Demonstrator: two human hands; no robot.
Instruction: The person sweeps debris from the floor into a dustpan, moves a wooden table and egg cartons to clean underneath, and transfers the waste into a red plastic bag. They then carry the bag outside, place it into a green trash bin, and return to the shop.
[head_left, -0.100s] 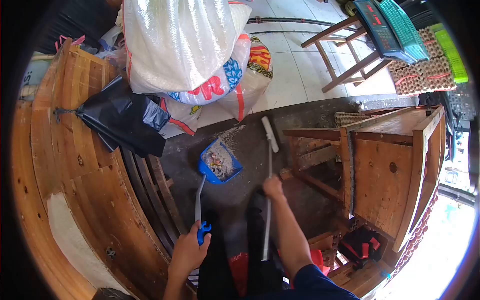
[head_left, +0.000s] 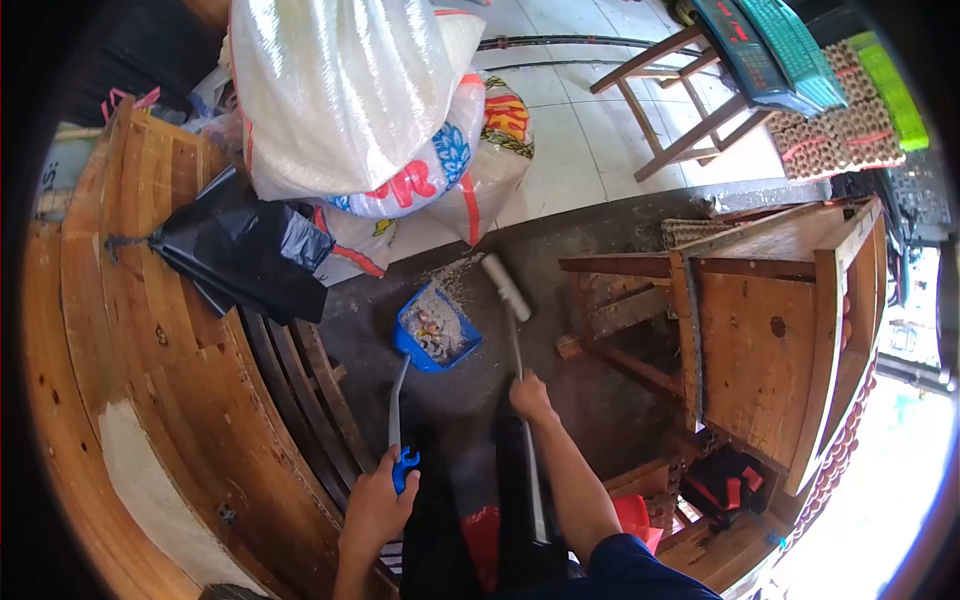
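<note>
My left hand (head_left: 378,505) is closed around the handle of a blue dustpan (head_left: 408,352), near the handle's blue end. Grey-white debris with a few coloured bits (head_left: 437,325) fills much of the pan, which lies on the dark floor. Wrapped round the pale stick of a broom (head_left: 508,287), my right hand (head_left: 533,397) is closed about midway along it. The broom's whitish head is on the floor, to the right of the dustpan and apart from it. More loose debris (head_left: 462,268) lies past the pan's far edge.
White sacks (head_left: 340,90) are piled ahead. At left, a black plastic bag (head_left: 245,240) lies on a wooden bench (head_left: 180,400). A wooden table (head_left: 755,340) stands at right. Farther off are a stool (head_left: 690,120) bearing a digital scale (head_left: 745,60), and stacked egg trays (head_left: 840,125).
My right hand and the broom have moved left, bringing the broom head closer to the dustpan and turning it. My left hand and the dustpan stay almost in place. The view has shifted slightly.
</note>
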